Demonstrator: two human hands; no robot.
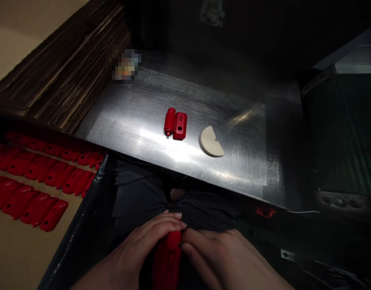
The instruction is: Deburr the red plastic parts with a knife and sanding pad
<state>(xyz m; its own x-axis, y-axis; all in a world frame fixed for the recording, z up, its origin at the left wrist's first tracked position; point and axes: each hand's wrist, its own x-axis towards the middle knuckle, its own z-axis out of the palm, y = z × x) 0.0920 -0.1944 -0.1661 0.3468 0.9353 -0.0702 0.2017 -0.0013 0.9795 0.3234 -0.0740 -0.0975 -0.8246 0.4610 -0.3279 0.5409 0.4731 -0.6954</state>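
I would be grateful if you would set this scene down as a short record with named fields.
Left hand: wrapped around the held red piece
Right hand: fingertips beside that piece's far end; anything pinched is too small to identify
Metal table: red cylinder beside red block, pale half-disc to their right
Left side: rows of red parts on a tan surface
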